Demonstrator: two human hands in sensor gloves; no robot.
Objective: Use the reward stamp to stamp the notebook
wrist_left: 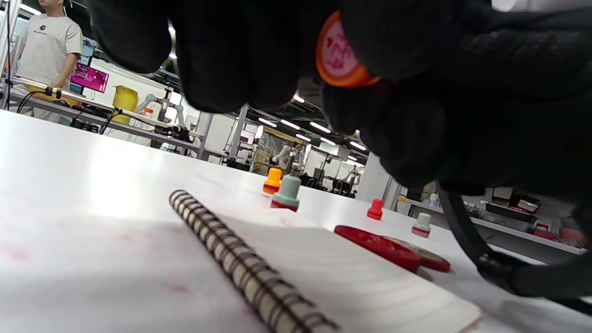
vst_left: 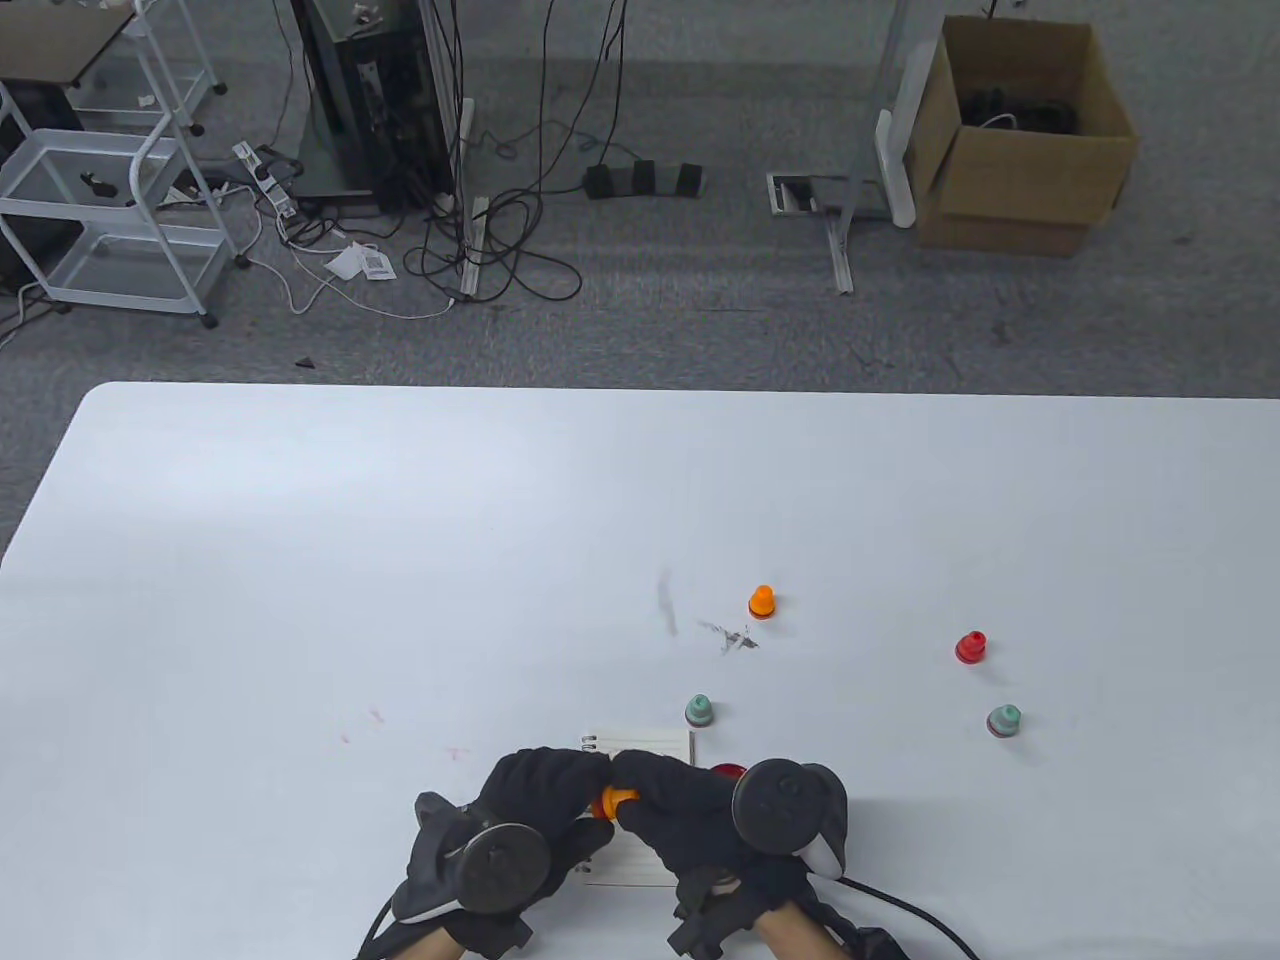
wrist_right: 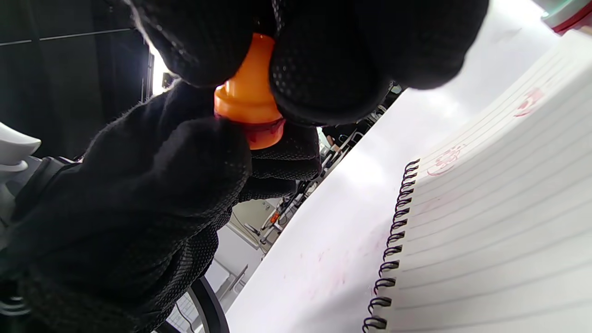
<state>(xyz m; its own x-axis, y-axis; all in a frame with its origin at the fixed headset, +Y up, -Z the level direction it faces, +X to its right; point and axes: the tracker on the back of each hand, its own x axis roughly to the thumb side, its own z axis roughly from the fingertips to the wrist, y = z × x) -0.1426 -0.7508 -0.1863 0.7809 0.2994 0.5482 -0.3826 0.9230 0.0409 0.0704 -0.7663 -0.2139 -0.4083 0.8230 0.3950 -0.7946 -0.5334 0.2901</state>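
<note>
Fingertips of both gloved hands bunched together around a small orange stamp [vst_left: 617, 800], low in the middle of the table view. Right hand [vst_left: 690, 810] pinching the knob end, thumb and fingers [wrist_right: 323, 69] curled tight round it in the right wrist view; left hand [vst_left: 530, 800] curled around the base end from the other side, fingers [wrist_right: 185, 171] pressed against the stamp's dark red rim. In the left wrist view, stamp face [wrist_left: 337, 55] showing pink with a pale design, tucked between black gloves at the top of the frame and held up off the page, not touching paper. Directly underneath, a spiral notebook [vst_left: 640, 745] lying flat and open on lined paper, mostly hidden by the hands from above, just its top edge peeking out. Couple of faint red prints [wrist_right: 446, 159] already on the page near the wire binding, upper right of the right wrist view. Just right of the notebook, a flat red ink pad [wrist_left: 379, 245] with its lid lying open beside it. Further out on the white table [vst_left: 300, 560]: a mint stamp [vst_left: 699, 711] just above the notebook, another orange stamp [vst_left: 762, 601] higher up beside some grey scribble marks, then a red stamp [vst_left: 970, 647] and a second mint stamp [vst_left: 1003, 720] well off to the right. Beyond the table's far edge, cables on the floor, a white cart [vst_left: 100, 200] upper left, a cardboard box [vst_left: 1020, 140] upper right.
</note>
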